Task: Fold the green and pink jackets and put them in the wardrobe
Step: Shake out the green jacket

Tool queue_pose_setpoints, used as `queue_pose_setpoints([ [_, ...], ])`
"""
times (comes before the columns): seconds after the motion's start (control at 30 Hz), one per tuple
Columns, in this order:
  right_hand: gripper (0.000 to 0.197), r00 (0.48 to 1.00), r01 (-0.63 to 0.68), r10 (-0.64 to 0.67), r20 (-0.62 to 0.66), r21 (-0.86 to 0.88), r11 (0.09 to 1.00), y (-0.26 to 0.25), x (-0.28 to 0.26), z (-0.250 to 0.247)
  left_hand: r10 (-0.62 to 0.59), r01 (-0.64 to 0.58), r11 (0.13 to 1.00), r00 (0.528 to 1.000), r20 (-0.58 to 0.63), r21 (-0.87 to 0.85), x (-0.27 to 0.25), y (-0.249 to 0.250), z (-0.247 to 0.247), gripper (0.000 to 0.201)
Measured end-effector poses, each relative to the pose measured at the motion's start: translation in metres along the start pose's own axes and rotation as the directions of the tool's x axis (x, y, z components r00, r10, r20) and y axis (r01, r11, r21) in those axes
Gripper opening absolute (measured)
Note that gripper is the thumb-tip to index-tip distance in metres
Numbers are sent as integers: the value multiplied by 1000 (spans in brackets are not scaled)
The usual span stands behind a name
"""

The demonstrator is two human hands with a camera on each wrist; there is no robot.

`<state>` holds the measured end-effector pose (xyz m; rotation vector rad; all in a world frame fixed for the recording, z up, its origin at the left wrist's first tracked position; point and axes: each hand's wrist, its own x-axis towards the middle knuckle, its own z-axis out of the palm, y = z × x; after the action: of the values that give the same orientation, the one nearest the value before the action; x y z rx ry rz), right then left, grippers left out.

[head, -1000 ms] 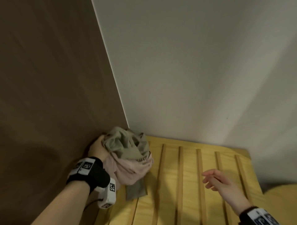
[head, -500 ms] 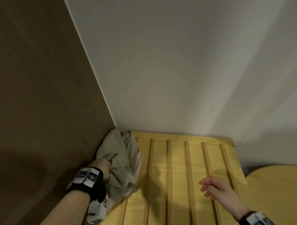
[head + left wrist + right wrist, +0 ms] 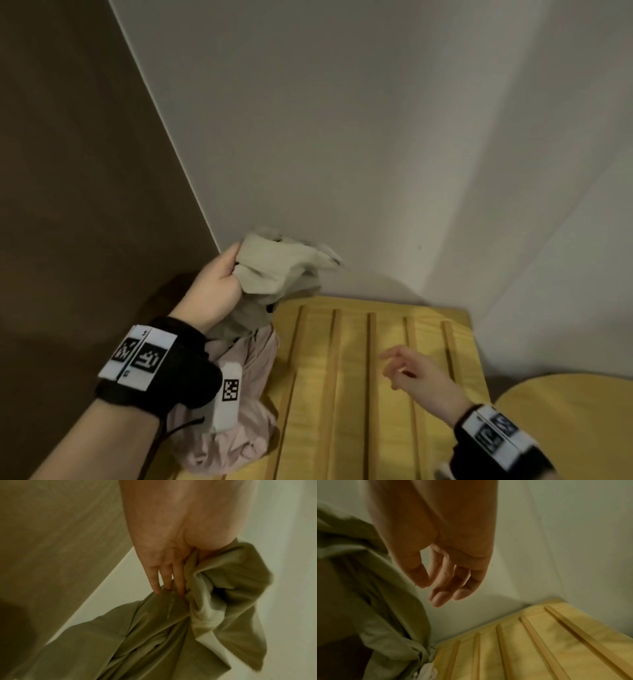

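My left hand (image 3: pixel 219 284) grips a bunch of the green jacket (image 3: pixel 277 270) and holds it up against the corner where the brown panel meets the white wall. In the left wrist view its fingers (image 3: pixel 171 577) dig into the green jacket (image 3: pixel 171 635). The pink jacket (image 3: pixel 239 404) hangs crumpled below, partly behind my wrist, its lower part on the yellow slatted surface (image 3: pixel 376 394). My right hand (image 3: pixel 407 370) hovers empty over the slats with fingers loosely curled; in the right wrist view the right hand (image 3: pixel 447 582) is beside the green jacket (image 3: pixel 388 601).
A brown panel (image 3: pixel 85 171) stands on the left and white walls (image 3: pixel 342 120) close the back and right. The slatted surface (image 3: pixel 539 649) has raised wooden ribs. A rounded yellow surface (image 3: pixel 565 421) lies at the lower right.
My left hand has lifted the green jacket up off the slats toward the corner, and the pink jacket now hangs visible beneath it. The right hand stays hovering over the slats.
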<state>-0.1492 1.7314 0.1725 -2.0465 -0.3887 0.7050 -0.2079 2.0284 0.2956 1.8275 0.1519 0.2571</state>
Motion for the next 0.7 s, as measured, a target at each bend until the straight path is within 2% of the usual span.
queue_pose_setpoints([
  [0.07, 43, 995, 102, -102, 2, 6, 995, -15, 6, -8, 93, -92, 995, 995, 29, -39, -3, 27, 22, 33],
  [0.17, 76, 975, 213, -216, -59, -55, 975, -37, 14, -25, 193, -202, 975, 976, 105, 92, -10, 60, 57, 39],
  [0.2, 73, 963, 245, -249, -99, -48, 968, -44, 15, -31, 219, -233, 967, 967, 130, 105, -12, 68, 68, 40],
  [0.27, 49, 953, 276, -266, -142, 56, 959, -53, 15, -44, 243, -256, 964, 958, 150, 75, -15, 77, 89, 48],
  [0.33, 35, 964, 256, -248, -93, 93, 962, -52, 13, -54, 270, -280, 958, 954, 130, 61, -17, 88, 103, 52],
  [0.37, 30, 973, 222, -216, -80, 75, 972, -48, 11, -59, 299, -307, 950, 947, 116, 58, -18, 94, 108, 50],
  [0.43, 21, 974, 185, -177, -139, 45, 982, -42, 6, -72, 338, -346, 934, 936, 94, 89, -21, 107, 113, 39],
  [0.5, 21, 938, 232, -222, -267, 9, 973, -37, 0, -89, 363, -366, 918, 930, 52, 149, -23, 116, 112, 32],
  [0.6, 40, 852, 318, -248, -460, 79, 945, -40, -14, -119, 412, -387, 881, 910, -39, 272, -20, 116, 105, 18],
  [0.7, 38, 779, 364, -288, -556, 28, 931, -41, -27, -146, 383, -321, 854, 920, -77, 409, -13, 108, 106, 10],
])
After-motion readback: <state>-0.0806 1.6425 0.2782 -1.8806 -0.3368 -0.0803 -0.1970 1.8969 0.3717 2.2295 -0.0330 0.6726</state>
